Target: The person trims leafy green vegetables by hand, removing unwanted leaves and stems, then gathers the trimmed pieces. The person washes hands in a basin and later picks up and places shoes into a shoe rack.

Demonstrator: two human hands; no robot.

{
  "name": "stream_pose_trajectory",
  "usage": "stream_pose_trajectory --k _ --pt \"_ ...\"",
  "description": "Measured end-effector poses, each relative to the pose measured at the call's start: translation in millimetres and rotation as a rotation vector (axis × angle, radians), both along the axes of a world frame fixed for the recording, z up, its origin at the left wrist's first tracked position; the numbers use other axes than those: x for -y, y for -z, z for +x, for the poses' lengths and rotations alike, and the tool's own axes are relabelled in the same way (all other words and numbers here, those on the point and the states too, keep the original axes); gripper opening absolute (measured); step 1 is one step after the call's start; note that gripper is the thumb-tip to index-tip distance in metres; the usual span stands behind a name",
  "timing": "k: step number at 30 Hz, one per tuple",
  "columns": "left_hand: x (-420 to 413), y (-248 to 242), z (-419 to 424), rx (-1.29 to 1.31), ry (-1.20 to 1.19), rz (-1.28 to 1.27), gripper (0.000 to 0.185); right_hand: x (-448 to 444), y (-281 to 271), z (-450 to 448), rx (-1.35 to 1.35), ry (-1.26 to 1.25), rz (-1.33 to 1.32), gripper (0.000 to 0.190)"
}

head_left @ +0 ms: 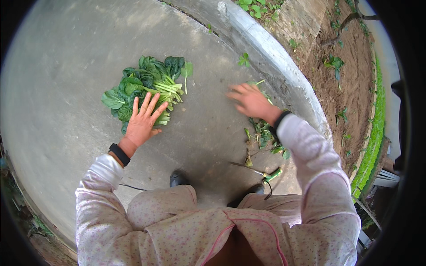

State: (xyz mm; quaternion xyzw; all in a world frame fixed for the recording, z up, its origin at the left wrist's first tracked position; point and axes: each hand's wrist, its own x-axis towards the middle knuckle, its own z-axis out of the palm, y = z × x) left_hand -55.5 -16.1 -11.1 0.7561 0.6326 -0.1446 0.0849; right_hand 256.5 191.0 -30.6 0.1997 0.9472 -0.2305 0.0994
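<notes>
A heap of cut leafy greens (133, 84) lies on the concrete ground, its pale stems towards the right. My left hand (145, 114) rests with fingers spread on the heap's near side, over leaves and stems. Apart from the heap, at its upper right, is a single leaf (187, 69) with a thin stalk. Above the concrete on the right hovers my right hand (251, 99), slightly blurred, fingers apart, with nothing seen in it. Trimmed leaves and scraps (264, 134) lie partly hidden below my right wrist and forearm.
A tool with a green handle (274, 174) and a thin metal shaft lies near my right boot (256, 189). My left boot (178, 178) is at the lower middle. A raised concrete kerb (283, 55) curves along the right, with a soil bed (349, 89) and small plants beyond it.
</notes>
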Motion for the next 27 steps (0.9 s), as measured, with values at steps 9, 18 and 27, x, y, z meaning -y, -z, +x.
stream_pose_trajectory --k 9,18,27 --pt "-12 24 -26 -0.087 0.093 0.07 0.102 -14 58 -123 0.01 -0.054 0.063 0.052" --pt "-80 24 -50 -0.121 0.098 0.149 0.111 -19 23 80 0.298 0.206 0.054 0.045" --pt "-143 19 -72 -0.258 0.161 0.209 0.11 -60 40 6 0.031 0.311 0.11 0.038"
